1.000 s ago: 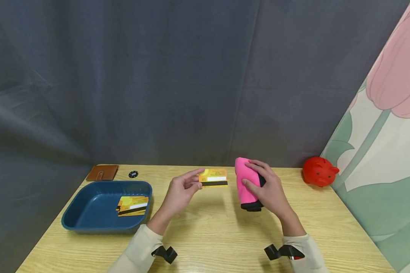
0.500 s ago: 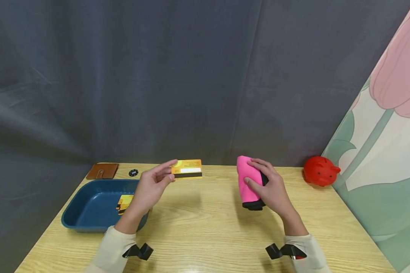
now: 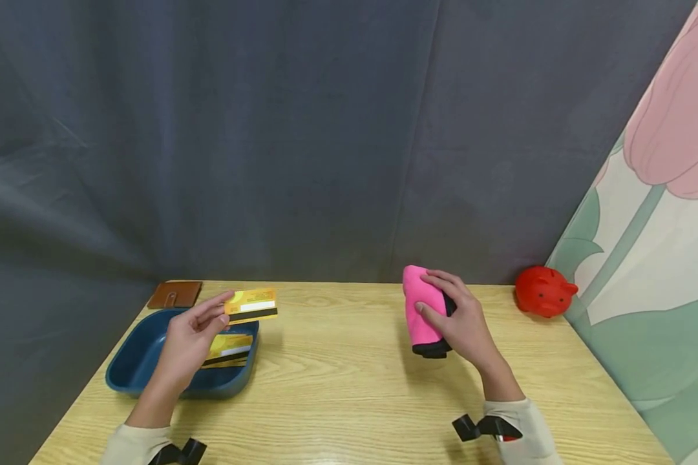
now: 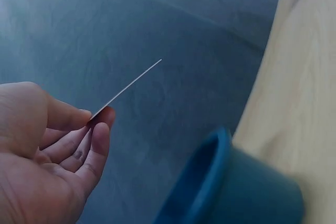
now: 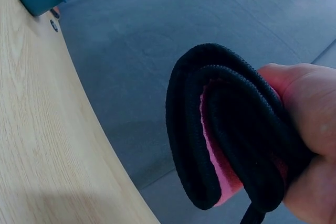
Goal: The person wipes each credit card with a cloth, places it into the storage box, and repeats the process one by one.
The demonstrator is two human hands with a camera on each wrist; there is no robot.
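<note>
My left hand (image 3: 187,345) pinches a yellow bank card (image 3: 251,306) by its left edge between thumb and fingers. It is held above the blue basin (image 3: 122,376), at the basin's right side. Inside lie several similar yellow cards (image 3: 229,352), partly hidden by that hand. In the left wrist view the held card (image 4: 128,88) appears edge-on as a thin line. My right hand (image 3: 465,326) grips a folded pink cloth (image 3: 420,307) with black edging, above the table. Its layered black end (image 5: 181,124) faces the right wrist camera, and a short black cord hangs from it.
A brown wallet (image 3: 174,294) lies behind the basin. A red piggy bank (image 3: 545,292) stands at the back right of the wooden table (image 3: 337,387). The black chip (image 5: 54,25) shows near the basin in the right wrist view. A dark curtain (image 3: 302,142) hangs behind.
My left hand has carried the card leftward from the table's middle to over the basin's right side. The right hand with the pink cloth has hardly moved.
</note>
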